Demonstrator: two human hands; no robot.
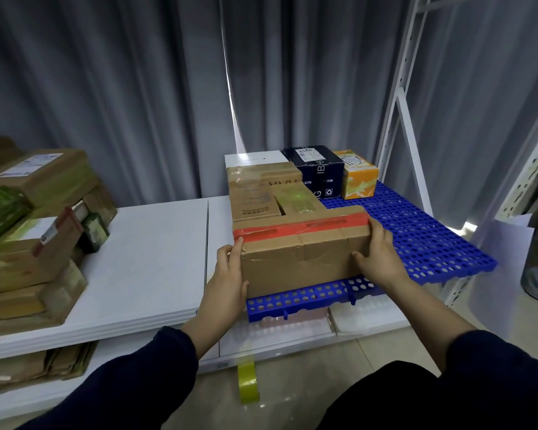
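2 hands hold a long cardboard box [305, 259], sealed with red tape along its top, one at each end. It sits at the front edge of the blue mat [416, 240]; its underside is hidden, so whether it rests fully on the mat cannot be told. The left hand [230, 274] grips the left end with its thumb up the front corner, while its fingers go round the end out of sight. The right hand [381, 254] clasps the right end, thumb on the front face and fingers curled over the top corner.

Just behind the box, 2 brown cartons [255, 193] are partly covered by it, and their print is too blurred to read. Farther back stand a white box [255, 157], a black box [314, 164] and an orange box [359, 175]. On the white table [156, 259], a pile of cartons [31, 231] is cut off at the left edge. A yellow-green tape roll [248, 383] below is blurred.
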